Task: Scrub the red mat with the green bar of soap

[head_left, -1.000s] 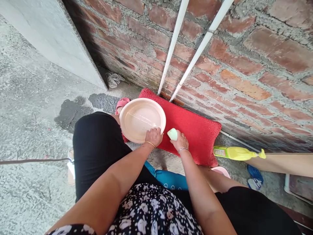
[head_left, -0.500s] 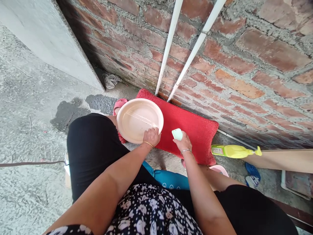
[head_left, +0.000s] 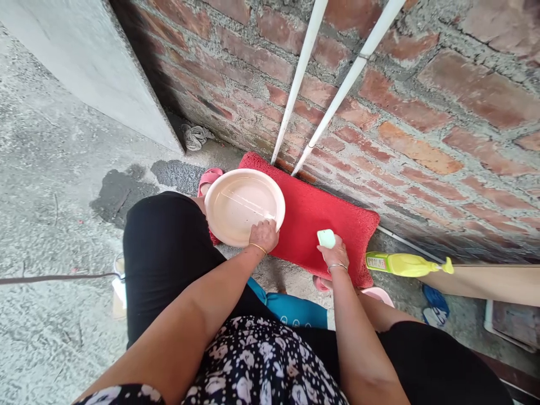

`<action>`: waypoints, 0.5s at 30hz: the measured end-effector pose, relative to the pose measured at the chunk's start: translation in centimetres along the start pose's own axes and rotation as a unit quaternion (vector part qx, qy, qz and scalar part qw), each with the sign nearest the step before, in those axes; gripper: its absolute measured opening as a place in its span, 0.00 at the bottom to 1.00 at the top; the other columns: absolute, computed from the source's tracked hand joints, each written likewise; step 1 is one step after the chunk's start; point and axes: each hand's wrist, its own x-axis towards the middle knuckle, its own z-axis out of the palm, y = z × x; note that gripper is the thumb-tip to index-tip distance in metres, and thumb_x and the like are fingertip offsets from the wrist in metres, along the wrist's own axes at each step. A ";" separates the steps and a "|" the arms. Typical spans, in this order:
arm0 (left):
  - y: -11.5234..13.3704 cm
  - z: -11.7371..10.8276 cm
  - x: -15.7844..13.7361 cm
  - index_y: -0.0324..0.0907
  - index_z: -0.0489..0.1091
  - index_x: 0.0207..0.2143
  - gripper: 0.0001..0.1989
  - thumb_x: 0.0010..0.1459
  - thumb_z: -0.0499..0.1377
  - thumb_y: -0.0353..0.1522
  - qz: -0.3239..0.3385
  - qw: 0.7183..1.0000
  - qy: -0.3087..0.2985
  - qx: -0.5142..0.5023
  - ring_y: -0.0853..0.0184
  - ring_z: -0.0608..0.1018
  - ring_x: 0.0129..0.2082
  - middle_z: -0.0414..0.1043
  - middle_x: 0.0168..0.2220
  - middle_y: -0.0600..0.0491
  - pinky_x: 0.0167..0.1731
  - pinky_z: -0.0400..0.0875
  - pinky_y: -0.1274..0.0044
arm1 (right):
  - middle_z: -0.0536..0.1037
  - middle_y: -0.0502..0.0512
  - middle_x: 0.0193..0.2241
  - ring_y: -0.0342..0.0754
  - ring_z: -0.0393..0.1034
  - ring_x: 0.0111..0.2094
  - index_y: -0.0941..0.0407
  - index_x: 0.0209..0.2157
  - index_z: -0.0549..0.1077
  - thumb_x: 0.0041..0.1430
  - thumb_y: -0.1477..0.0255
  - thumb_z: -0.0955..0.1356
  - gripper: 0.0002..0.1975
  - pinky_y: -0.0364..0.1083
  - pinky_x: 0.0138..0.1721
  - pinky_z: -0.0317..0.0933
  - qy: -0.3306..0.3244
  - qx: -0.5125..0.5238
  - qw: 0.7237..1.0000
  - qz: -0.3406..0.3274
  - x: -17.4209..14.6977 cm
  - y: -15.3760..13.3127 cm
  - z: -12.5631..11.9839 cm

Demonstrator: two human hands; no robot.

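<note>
A cream plastic basin (head_left: 236, 197) with clear, shallow water in it sits over the left end of a red fluffy mat (head_left: 307, 216). My left hand (head_left: 264, 233) is closed on the basin's near right rim, its fingers curled over toward the inside. To the right, my right hand (head_left: 335, 254) grips a small mint-green flat piece with rounded corners (head_left: 325, 238) just above or on the mat; its underside is hidden, so its exact kind is unclear. Right of the mat is a yellow pump bottle (head_left: 405, 264) lying on its side.
A brick wall (head_left: 413, 140) with two white pipes (head_left: 300, 84) rises behind the mat. A grey slab (head_left: 139, 84) leans at the left. Pink slippers (head_left: 208, 179) are on my feet. A cardboard sheet (head_left: 485, 284) and a blue slipper (head_left: 434, 298) lie at right.
My right hand has moved right across the mat with the mint-green piece. My left hand keeps its hold on the basin rim. The view has shifted slightly.
</note>
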 end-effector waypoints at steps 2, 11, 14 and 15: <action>0.0 0.0 0.0 0.40 0.65 0.44 0.18 0.59 0.45 0.41 0.002 1.000 0.007 -0.001 0.57 0.70 0.42 0.69 0.41 0.43 0.41 0.62 0.66 | 0.68 0.60 0.47 0.56 0.68 0.44 0.51 0.56 0.57 0.46 0.56 0.69 0.37 0.50 0.41 0.61 0.009 0.009 0.998 0.063 -0.1 2.8 -0.4; 0.1 -0.2 0.0 0.39 0.64 0.46 0.19 0.60 0.44 0.40 0.000 1.000 -0.005 -0.003 0.56 0.70 0.44 0.68 0.43 0.41 0.42 0.61 0.65 | 0.68 0.54 0.47 0.51 0.66 0.45 0.47 0.57 0.56 0.46 0.58 0.70 0.36 0.47 0.44 0.59 -0.025 0.019 0.995 -0.092 -2.9 -2.0 1.6; 0.0 -0.1 0.0 0.39 0.64 0.45 0.17 0.60 0.45 0.39 -0.002 1.000 0.001 -0.005 0.56 0.70 0.44 0.68 0.42 0.42 0.42 0.61 0.66 | 0.68 0.55 0.47 0.52 0.66 0.46 0.47 0.57 0.56 0.46 0.59 0.70 0.37 0.47 0.44 0.58 -0.033 -0.010 0.994 -0.108 -3.0 -2.6 1.9; 0.0 -0.1 0.1 0.39 0.64 0.45 0.17 0.59 0.46 0.39 -0.001 1.000 0.001 -0.005 0.57 0.70 0.44 0.68 0.42 0.42 0.42 0.61 0.66 | 0.68 0.55 0.47 0.52 0.66 0.46 0.47 0.57 0.56 0.46 0.59 0.70 0.37 0.48 0.44 0.58 -0.030 -0.007 0.995 -0.095 -2.8 -1.8 1.8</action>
